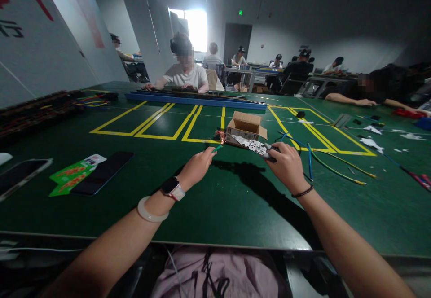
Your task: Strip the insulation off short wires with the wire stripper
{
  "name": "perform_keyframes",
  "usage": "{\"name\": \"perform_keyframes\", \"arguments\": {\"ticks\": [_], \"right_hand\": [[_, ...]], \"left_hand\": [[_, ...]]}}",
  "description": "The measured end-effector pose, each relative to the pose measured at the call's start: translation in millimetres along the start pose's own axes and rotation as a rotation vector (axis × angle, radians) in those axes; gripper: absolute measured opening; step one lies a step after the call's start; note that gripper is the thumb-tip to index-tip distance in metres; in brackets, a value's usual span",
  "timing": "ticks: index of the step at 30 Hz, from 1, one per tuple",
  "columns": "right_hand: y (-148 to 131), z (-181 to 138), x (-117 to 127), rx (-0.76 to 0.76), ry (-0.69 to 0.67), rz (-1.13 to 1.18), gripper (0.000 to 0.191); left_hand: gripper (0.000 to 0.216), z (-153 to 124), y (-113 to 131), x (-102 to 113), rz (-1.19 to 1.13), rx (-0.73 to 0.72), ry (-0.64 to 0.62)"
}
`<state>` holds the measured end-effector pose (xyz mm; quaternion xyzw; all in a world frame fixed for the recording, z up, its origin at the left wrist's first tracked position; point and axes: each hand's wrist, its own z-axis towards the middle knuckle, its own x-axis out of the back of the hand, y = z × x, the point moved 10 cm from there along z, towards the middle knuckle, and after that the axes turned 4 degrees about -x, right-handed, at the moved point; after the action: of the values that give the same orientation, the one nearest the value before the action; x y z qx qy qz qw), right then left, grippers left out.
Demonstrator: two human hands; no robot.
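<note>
Near the middle of the table (235, 208), a little back from its near edge, the left hand (195, 168) pinches a short green wire (217, 147) between thumb and forefinger, its free end pointing right. The right hand (286, 165) is wrapped round the handles of a wire stripper (254, 145), whose flat silver head reaches left towards the wire without touching it. Just beyond the tool sits an open cardboard box (247, 126), with a small heap of copper strands (220, 135) beside its left side. Loose blue and green cables (332, 167) trail towards the right edge. A dark phone (103, 172) and a green card (72, 174) lie towards the left edge.

The work in hand looks like bringing the wire end into the stripper's head. To do it well, I would hold the wire close to its tip so it cannot bend, bring it square to the head, seat it in the matching notch, and squeeze evenly rather than snatch.

Whether the stripper's head is parted or pressed together cannot be told; it is small and seen nearly edge-on. The right palm hides the handles, and the wire's far end is covered by the fingers. The box's contents are out of sight.
</note>
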<state>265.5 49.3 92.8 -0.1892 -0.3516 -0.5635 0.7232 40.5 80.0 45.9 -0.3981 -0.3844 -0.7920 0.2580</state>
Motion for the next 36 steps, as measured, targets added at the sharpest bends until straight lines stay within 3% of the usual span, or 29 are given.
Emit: {"name": "perform_keyframes", "arguments": {"ticks": [5, 12, 16, 22, 28, 36], "right_hand": [[24.2, 1.5, -8.2, -0.124, -0.018, 0.054, 0.030], [63.1, 0.4, -5.6, -0.239, 0.056, -0.173, 0.024], [71.3, -0.4, -11.6, -0.237, 0.048, -0.248, 0.023], [71.2, 0.3, -17.2, -0.225, 0.035, -0.305, 0.024], [64.2, 1.7, -6.9, -0.192, 0.124, -0.201, 0.021], [20.8, 2.9, -4.4, -0.032, 0.064, 0.093, 0.018]], "left_hand": [[0.025, 0.2, -1.9, -1.2, -0.030, 0.036, -0.032], [0.026, -0.5, 1.5, -0.2, -0.061, 0.029, -0.038], [0.025, -0.2, 1.4, -0.7, -0.061, 0.015, -0.027], [0.025, 1.2, 0.7, -0.9, -0.075, -0.001, 0.000], [0.027, 0.8, -2.0, 3.5, -0.164, 0.019, 0.057], [0.030, 1.2, -9.0, 3.5, -0.443, 0.082, 0.085]]}}
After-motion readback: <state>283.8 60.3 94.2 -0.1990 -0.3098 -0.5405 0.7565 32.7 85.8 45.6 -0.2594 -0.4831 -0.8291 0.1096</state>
